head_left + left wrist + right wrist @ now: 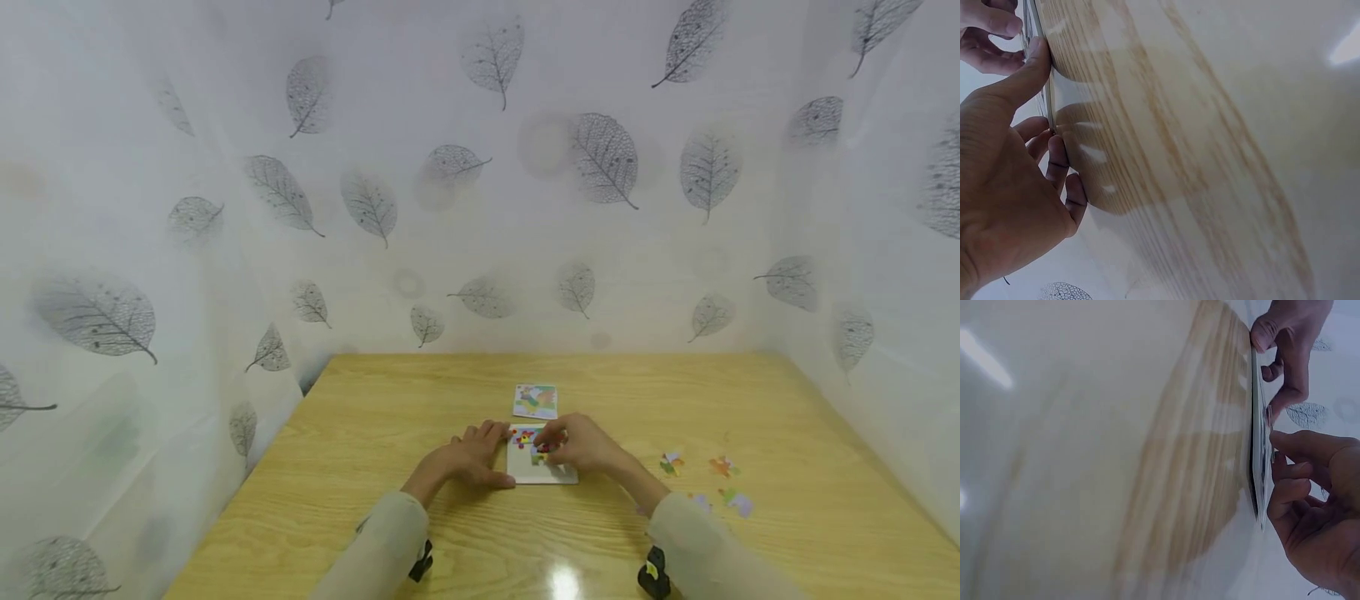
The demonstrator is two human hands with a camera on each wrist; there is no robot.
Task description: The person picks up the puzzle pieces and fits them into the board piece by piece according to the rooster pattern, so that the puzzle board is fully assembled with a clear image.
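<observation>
A white puzzle board lies on the table, with a colourful puzzle piece in its far left part. My left hand rests along the board's left side. Its thumb touches the near left corner, and the fingers reach toward the far corner. Over the middle of the board, my right hand pinches another puzzle piece between thumb and fingers. In the right wrist view, the board shows edge-on, with the right fingertips close above its surface. The right hand hides part of the board.
Just beyond the board lies a square picture card. Several loose puzzle pieces are scattered on the wooden table to the right, some partly behind the right forearm. A leaf-patterned curtain surrounds the back and sides.
</observation>
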